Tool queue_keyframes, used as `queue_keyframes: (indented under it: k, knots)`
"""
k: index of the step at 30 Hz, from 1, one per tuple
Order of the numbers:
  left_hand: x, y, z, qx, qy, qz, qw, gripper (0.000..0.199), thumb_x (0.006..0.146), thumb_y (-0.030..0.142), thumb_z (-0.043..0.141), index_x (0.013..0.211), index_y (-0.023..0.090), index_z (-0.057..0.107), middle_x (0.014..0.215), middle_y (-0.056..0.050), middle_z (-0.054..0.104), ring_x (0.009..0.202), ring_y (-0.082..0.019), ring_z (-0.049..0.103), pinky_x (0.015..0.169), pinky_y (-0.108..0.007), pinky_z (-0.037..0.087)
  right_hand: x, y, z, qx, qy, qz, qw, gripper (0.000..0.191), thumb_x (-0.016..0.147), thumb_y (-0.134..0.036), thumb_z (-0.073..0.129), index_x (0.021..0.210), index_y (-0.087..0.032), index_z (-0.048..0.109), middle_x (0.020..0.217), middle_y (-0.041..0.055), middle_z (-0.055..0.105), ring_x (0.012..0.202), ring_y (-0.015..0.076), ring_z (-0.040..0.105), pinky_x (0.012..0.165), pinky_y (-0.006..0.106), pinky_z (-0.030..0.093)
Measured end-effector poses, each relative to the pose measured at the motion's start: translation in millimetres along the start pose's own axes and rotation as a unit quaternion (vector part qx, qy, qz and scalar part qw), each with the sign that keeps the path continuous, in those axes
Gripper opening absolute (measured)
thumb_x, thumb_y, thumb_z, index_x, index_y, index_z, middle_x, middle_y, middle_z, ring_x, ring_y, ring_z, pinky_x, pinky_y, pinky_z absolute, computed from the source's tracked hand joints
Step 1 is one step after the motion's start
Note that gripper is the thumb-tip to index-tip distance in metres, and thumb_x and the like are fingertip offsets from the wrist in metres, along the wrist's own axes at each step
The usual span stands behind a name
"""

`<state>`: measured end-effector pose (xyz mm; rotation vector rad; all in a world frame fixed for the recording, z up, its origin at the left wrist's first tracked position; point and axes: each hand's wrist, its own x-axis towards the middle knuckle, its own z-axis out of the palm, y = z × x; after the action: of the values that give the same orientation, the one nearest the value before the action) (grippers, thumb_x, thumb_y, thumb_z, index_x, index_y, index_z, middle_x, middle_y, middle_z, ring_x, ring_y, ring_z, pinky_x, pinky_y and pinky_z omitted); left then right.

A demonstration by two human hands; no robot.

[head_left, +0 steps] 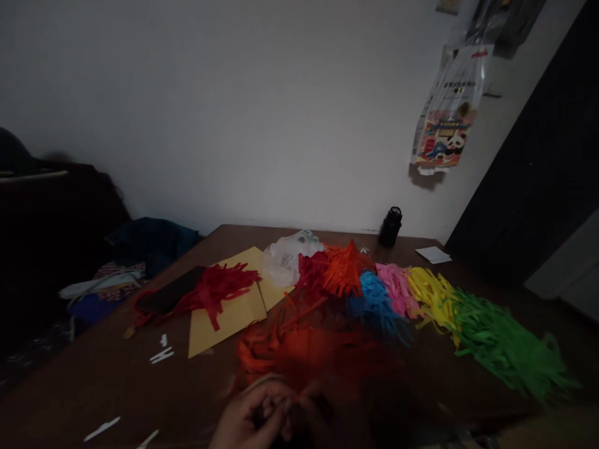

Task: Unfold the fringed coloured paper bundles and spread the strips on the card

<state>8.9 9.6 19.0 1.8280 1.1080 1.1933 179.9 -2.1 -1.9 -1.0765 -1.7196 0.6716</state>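
Note:
An orange-red fringed sheet (304, 355), paper or thin cloth, lies blurred and dim on the table in front of me. At its near edge my left hand (257, 411) is closed, thumb and fingers pinched on that edge. My right hand (318, 411) is in deep shadow and partly smeared; its fingertips meet the left ones at the same edge and look pinched too. Long strips of the sheet spread away to the left and back. The exact spot between the fingertips is hard to make out.
Behind the sheet lie red (313, 271), orange (345, 268), blue (374, 299), pink (397, 287), yellow (433, 293) and green (510, 346) fringe bundles. Yellow paper (224, 321), a clear plastic bag (283, 259), a black bottle (390, 227) and white scraps (161, 354) are around.

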Motion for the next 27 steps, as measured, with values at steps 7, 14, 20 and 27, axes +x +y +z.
queue_keyframes:
  k: [7,14,20,27]
  knots:
    - [-2,-1,-7.8,0.03,-0.007,0.056,0.998,0.017,0.087,0.024,0.059,0.073,0.022,0.068,0.065,0.002,0.067,0.056,-0.011,0.066,0.055,-0.013,0.05,4,1,-5,0.123,-0.066,0.127,0.982,0.033,0.093,-0.046,0.056,0.086,-0.017,0.071,0.074,0.0044,0.07,0.065,0.0161,0.067,0.058,0.021,0.051]
    - [-1,3,-10.3,0.069,0.012,0.113,0.991,0.013,0.083,0.017,0.06,0.077,0.024,0.07,0.079,-0.001,0.072,0.069,-0.013,0.071,0.06,-0.013,0.053,4,3,-11,0.026,-0.067,0.036,0.997,0.026,0.092,-0.039,0.06,0.078,-0.021,0.072,0.071,0.0003,0.071,0.067,0.0142,0.067,0.063,0.02,0.049]
    - [-1,2,-3.3,0.035,-0.01,0.045,0.998,0.021,0.086,0.021,0.059,0.067,0.022,0.068,0.053,0.002,0.067,0.058,-0.013,0.068,0.058,-0.014,0.052,-2,-3,-14,-0.12,-0.074,-0.081,0.987,0.023,0.099,-0.038,0.053,0.103,-0.019,0.066,0.101,0.0064,0.067,0.085,0.0165,0.065,0.077,0.033,0.055]
    - [-3,2,-4.9,-0.013,-0.011,0.01,1.0,0.017,0.085,0.028,0.064,0.071,0.022,0.071,0.058,0.002,0.068,0.049,-0.01,0.064,0.05,-0.013,0.049,-1,-12,-17,-0.143,-0.081,-0.107,0.981,0.024,0.098,-0.033,0.056,0.117,-0.019,0.06,0.118,0.0084,0.06,0.096,0.0193,0.062,0.082,0.038,0.055]
